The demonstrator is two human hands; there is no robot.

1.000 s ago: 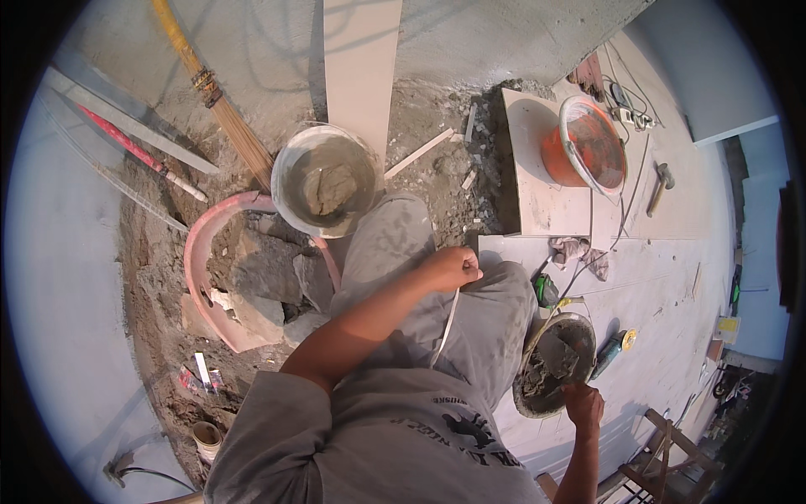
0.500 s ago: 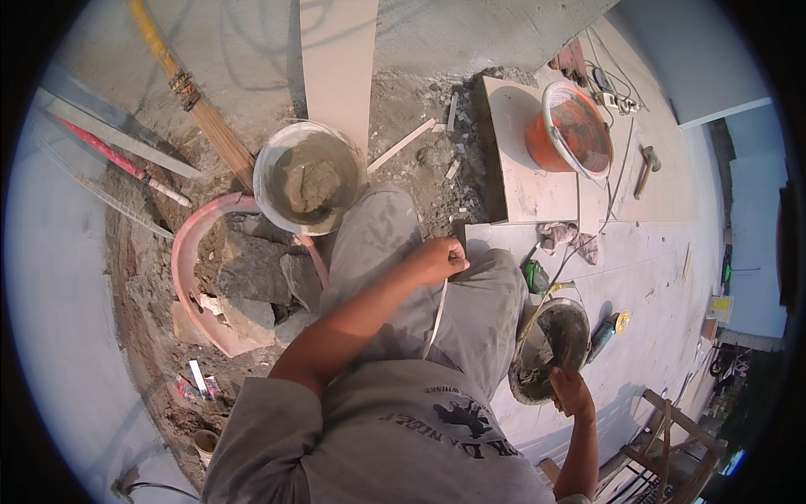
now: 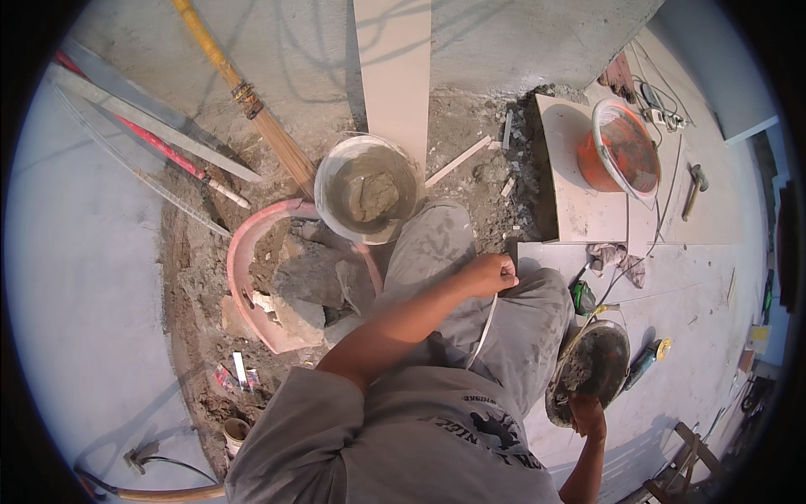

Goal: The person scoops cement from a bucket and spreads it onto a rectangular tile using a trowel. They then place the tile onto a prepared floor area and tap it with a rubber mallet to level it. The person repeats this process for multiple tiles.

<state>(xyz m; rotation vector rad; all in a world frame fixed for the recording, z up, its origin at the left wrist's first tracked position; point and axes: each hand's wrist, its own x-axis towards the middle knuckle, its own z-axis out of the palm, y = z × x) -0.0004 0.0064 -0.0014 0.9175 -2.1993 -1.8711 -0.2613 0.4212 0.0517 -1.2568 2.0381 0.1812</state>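
My left hand [image 3: 491,275] rests closed by my bent knee. A thin white strip [image 3: 482,332] runs from beneath it toward my waist; whether the fingers hold it, I cannot tell. On the right, my right hand [image 3: 586,414] grips a trowel, mostly hidden by the fist, at the near side of a black mortar pan [image 3: 622,344]. Wet grey mortar [image 3: 581,370] lies in the pan. Beyond my other knee stands a whitish bucket [image 3: 329,195] with a lump of mortar inside.
An orange bucket [image 3: 594,168] and a hammer [image 3: 695,191] are at the far right. Beside the pan lies a teal power tool [image 3: 645,366]. At left are a broom [image 3: 281,143], a pink curved rim [image 3: 238,267] around rubble [image 3: 311,273], and long bars [image 3: 168,126].
The whole scene has shifted right and slightly down in the view. My right hand has moved a little left over the pan. My left hand stays by the knee.
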